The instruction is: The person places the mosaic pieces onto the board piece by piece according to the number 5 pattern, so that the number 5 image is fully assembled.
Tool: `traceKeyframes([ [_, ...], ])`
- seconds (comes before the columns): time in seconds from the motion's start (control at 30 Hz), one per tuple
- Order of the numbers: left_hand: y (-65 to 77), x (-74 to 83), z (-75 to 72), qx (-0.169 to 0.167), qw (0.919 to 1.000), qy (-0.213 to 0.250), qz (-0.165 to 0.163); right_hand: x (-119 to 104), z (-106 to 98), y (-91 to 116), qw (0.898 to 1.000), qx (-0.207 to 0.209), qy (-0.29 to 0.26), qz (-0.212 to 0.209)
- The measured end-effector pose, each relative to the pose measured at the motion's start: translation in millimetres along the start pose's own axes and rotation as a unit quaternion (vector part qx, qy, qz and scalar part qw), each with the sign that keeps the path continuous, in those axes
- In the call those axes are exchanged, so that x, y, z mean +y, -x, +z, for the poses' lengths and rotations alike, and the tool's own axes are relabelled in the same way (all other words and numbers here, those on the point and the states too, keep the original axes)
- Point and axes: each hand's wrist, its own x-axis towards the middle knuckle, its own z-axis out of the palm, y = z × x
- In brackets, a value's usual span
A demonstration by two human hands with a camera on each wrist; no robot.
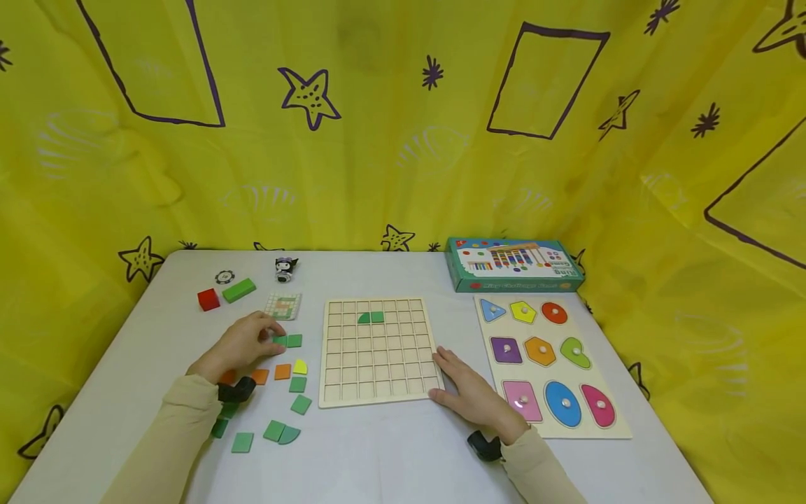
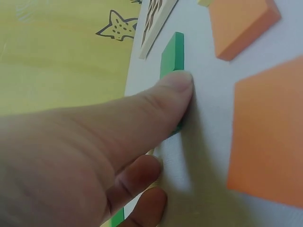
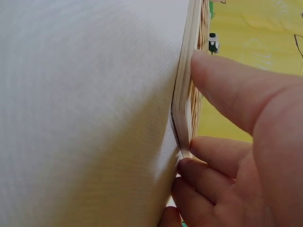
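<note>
My left hand (image 1: pixel 242 343) pinches a green square tile (image 1: pixel 280 341) between thumb and fingers, close to the table. Right beside it lies another green square tile (image 1: pixel 294 341). In the left wrist view the thumb (image 2: pixel 175 85) covers part of the green tiles. A wooden grid board (image 1: pixel 378 353) lies in the middle, with a green quarter-round tile (image 1: pixel 364 318) and a green square (image 1: pixel 377 317) side by side in an upper row. My right hand (image 1: pixel 469 392) rests at the board's lower right edge, its fingers fairly straight; in the right wrist view the thumb (image 3: pixel 213 78) touches the rim.
Several green tiles (image 1: pixel 242 442), orange squares (image 1: pixel 283 372) and a yellow quarter-round (image 1: pixel 300 366) lie around the left forearm. Behind are a pattern card (image 1: pixel 283 306), red block (image 1: pixel 208 299), green block (image 1: pixel 239 290) and figurine (image 1: pixel 285 269). A shape puzzle (image 1: pixel 548 325) and box (image 1: pixel 516 266) stand right.
</note>
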Motion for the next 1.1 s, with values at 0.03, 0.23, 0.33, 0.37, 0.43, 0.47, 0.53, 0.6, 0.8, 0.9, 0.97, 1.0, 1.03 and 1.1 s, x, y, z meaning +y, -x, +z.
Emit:
traceKeyframes([
  [0.03, 0.2, 0.2, -0.5, 0.0, 1.0, -0.001, 0.0, 0, 0, 0, 1.0, -0.003, 0.0, 0.003],
  [0.23, 0.1, 0.7, -4.0, 0.007, 0.9998, 0.012, -0.013, -1, -1, -1, 1.0, -0.006, 0.0, 0.009],
  [0.33, -0.6, 3.6, -7.0, 0.018, 0.9997, 0.018, -0.006, -1, -1, 0, 1.0, -0.006, -0.001, 0.01],
  [0.37, -0.9, 5.1, -8.0, 0.023, 0.9996, 0.019, -0.002, -1, -1, 0, 1.0, -0.006, -0.001, 0.01],
  [0.43, -1.9, 8.3, -9.2, 0.032, 0.9992, 0.022, 0.006, -2, -2, 0, 1.0, -0.008, 0.0, 0.013],
  [0.47, -2.7, 10.8, -9.6, 0.036, 0.999, 0.024, 0.014, -2, -2, 0, 1.0, -0.008, -0.001, 0.013],
  [0.53, -5.2, 15.9, -9.2, 0.048, 0.9979, 0.027, 0.032, -2, -1, 0, 1.0, -0.007, -0.003, 0.011],
  [0.6, -9.3, 20.1, -7.2, 0.059, 0.9965, 0.029, 0.051, -2, -1, 0, 1.0, -0.008, -0.003, 0.011],
  [0.8, -22.1, 35.7, 2.9, 0.08, 0.9932, 0.033, 0.078, -2, -1, 0, 1.0, -0.006, -0.004, 0.006],
  [0.9, -29.3, 44.3, 7.5, 0.096, 0.9896, 0.029, 0.103, -2, -1, 0, 1.0, -0.003, -0.007, 0.0],
  [0.97, -33.7, 50.6, 9.7, 0.109, 0.9862, 0.029, 0.121, -1, -1, 0, 1.0, -0.002, -0.006, -0.002],
  [1.0, -35.8, 53.4, 10.6, 0.117, 0.9843, 0.03, 0.129, -1, -1, 0, 1.0, -0.002, -0.005, -0.002],
  [1.03, -37.9, 56.4, 11.2, 0.125, 0.9822, 0.033, 0.137, -1, -1, 0, 1.0, -0.002, -0.005, -0.003],
  [1.1, -41.5, 62.6, 12.3, 0.137, 0.9786, 0.04, 0.148, -1, -1, 0, 1.0, -0.003, -0.004, -0.004],
])
